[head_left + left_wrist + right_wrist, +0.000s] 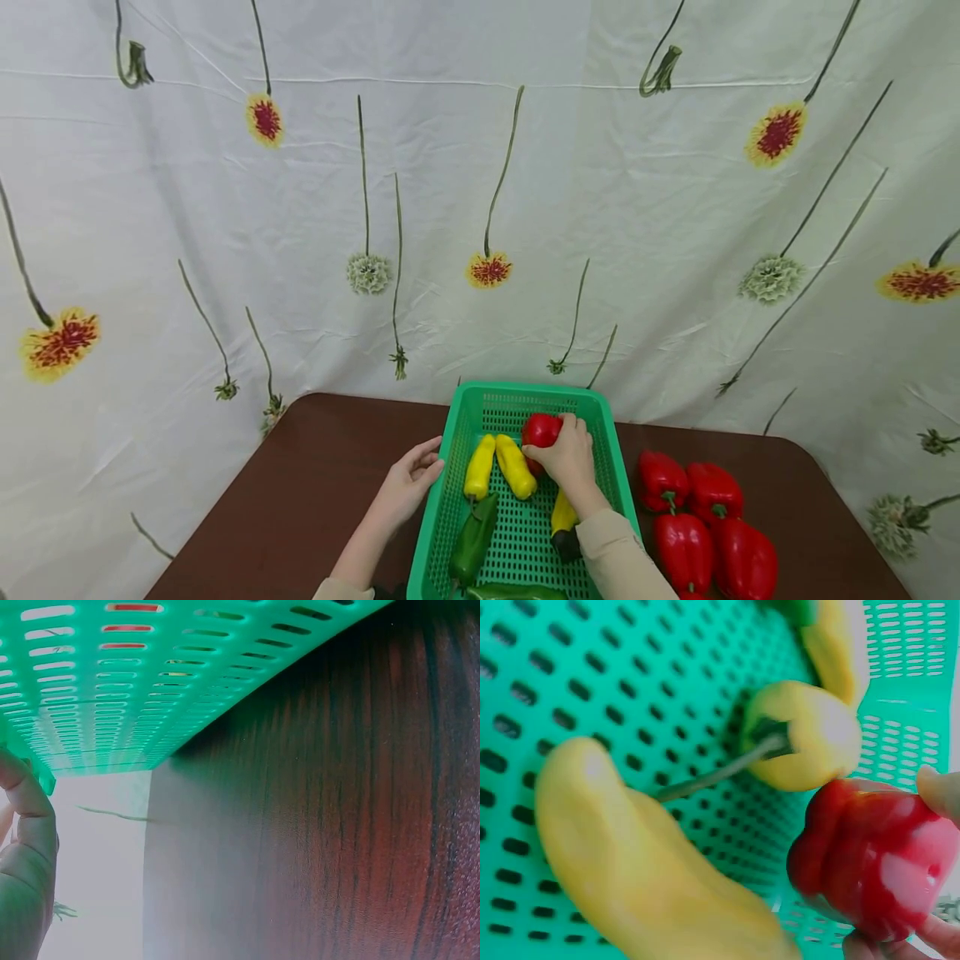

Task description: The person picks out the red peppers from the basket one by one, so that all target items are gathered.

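Observation:
Inside the green basket (621,475), my right hand (573,458) grips a red bell pepper (540,430) near the far end. The right wrist view shows thumb and fingers around that glossy pepper (866,859). At the basket's left rim is my left hand (408,483), its fingers loosely bent and touching the edge. The left wrist view has those fingers (30,817) beside the basket's slotted wall (120,682). Two yellow peppers (516,468) lie left of the red one. A dark-ended yellow vegetable (564,512) is partly hidden under my right arm.
A green pepper (474,542) lies in the basket's left part, with another green one (517,592) at the near edge. Several red bell peppers (684,550) sit on the brown table (300,492) to the right. A flowered white cloth (435,208) hangs behind.

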{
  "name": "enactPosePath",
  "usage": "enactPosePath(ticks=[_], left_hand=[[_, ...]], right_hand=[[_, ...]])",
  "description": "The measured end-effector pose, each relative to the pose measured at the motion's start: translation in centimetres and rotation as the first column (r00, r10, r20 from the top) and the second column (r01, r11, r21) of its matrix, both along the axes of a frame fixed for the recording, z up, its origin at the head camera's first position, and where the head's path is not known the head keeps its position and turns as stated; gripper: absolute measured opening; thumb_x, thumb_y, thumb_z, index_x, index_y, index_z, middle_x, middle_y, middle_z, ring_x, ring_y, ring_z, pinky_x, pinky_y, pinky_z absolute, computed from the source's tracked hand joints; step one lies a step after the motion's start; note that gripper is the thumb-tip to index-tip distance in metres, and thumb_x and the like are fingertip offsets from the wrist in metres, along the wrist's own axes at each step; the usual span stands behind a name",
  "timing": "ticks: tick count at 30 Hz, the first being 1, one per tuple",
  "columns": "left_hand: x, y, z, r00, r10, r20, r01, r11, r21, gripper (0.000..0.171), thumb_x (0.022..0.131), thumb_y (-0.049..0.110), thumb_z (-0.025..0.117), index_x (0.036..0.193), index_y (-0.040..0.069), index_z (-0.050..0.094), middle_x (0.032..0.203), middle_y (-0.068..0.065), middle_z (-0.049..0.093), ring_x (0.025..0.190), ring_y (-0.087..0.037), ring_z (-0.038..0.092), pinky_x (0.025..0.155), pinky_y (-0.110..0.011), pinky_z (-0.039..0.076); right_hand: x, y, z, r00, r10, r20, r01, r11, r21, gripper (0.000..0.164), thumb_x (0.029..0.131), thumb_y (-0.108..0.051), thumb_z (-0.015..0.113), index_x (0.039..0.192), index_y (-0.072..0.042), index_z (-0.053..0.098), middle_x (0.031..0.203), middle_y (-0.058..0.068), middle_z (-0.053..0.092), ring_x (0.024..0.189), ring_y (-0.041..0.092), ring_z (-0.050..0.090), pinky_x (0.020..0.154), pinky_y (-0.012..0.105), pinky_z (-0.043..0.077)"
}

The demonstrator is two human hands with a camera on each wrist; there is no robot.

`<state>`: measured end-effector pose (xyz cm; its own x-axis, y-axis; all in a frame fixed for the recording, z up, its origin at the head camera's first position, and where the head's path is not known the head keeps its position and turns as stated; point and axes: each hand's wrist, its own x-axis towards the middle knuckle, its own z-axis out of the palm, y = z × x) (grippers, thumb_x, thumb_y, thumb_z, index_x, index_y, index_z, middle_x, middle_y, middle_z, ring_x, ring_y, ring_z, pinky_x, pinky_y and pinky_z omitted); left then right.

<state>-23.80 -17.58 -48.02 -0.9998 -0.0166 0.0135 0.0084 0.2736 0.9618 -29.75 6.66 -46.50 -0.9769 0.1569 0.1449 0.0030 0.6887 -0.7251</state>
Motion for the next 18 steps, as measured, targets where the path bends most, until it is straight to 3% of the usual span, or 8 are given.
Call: enactPosePath(ticks=[10, 18], left_hand=[[-0.3, 0.1, 0.0, 1.0, -0.002, -0.009, 0.002, 1.0, -0.013, 0.046, 0.1, 0.016, 0.059, 0.143, 0.003, 0.05, 0.119, -0.015, 0.06, 0.1, -0.021, 0.061, 0.079, -0.029, 0.049], [-0.2, 0.0, -0.1, 1.0, 0.006, 0.026, -0.006, 1.0, -0.002, 0.046, 0.099, 0.017, 0.059, 0.143, 0.005, 0.051, 0.119, -0.014, 0.06, 0.104, -0.023, 0.061, 0.081, -0.031, 0.05]], right_hand=[[1.7, 1.5, 3.4, 0.999, 0.05, 0.018, -0.047, 0.988, -0.146, 0.076, 0.078, -0.024, 0.083, 0.137, 0.006, 0.044, 0.134, 0.028, 0.048, 0.117, 0.045, 0.051, 0.086, 0.057, 0.053], [3.7, 3.3, 6.3, 0.994, 0.093, 0.05, -0.077, 0.961, -0.267, 0.076, 0.082, -0.029, 0.079, 0.14, 0.001, 0.041, 0.14, 0.025, 0.047, 0.117, 0.041, 0.052, 0.086, 0.051, 0.055]])
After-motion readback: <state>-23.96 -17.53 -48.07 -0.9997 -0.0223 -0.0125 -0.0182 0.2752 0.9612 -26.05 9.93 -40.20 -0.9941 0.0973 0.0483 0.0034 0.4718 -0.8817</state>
